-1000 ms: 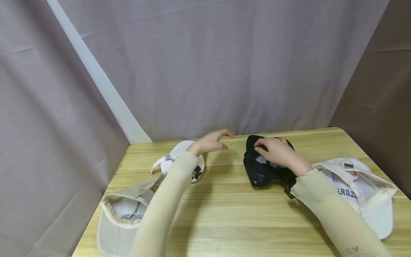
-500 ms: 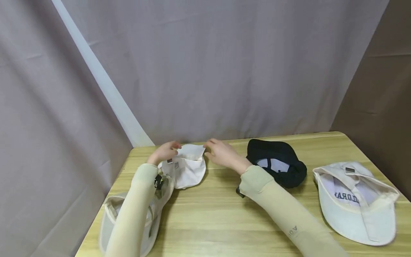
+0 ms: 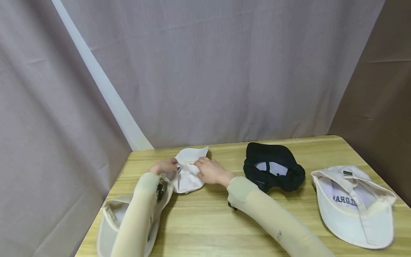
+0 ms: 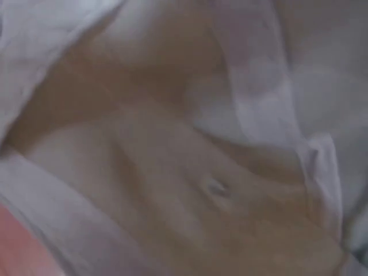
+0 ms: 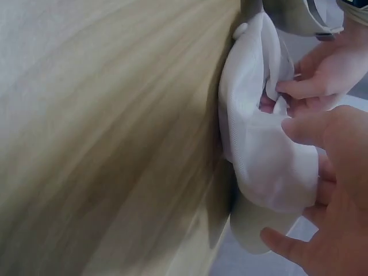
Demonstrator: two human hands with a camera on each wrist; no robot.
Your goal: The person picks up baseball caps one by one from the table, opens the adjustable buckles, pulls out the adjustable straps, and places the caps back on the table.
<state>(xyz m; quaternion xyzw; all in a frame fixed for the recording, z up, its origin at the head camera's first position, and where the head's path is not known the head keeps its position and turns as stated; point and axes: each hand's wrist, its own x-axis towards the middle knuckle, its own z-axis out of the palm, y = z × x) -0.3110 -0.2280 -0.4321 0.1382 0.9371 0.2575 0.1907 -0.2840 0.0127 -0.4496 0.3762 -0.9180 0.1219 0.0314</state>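
Note:
A small white cap (image 3: 189, 176) lies at the back left of the wooden table (image 3: 212, 221). My left hand (image 3: 172, 166) pinches the cap's fabric at its left edge. In the right wrist view those left fingers (image 5: 313, 77) are seen nipping a fold of the white cap (image 5: 253, 144). My right hand (image 3: 200, 168) grips the cap from the right, with the thumb (image 5: 302, 129) on top and the other fingers curled round its rim. The left wrist view is a blurred close-up of the white cloth (image 4: 230, 115).
A black cap (image 3: 273, 167) lies upside down just right of my right hand. A beige lettered cap (image 3: 353, 203) sits at the table's right edge. Another beige cap (image 3: 110, 221) lies at the front left under my left forearm. Grey curtains hang behind the table.
My right hand let go of the black cap and moved left to the white cap. My left hand drew back onto the same cap, and both now hold it.

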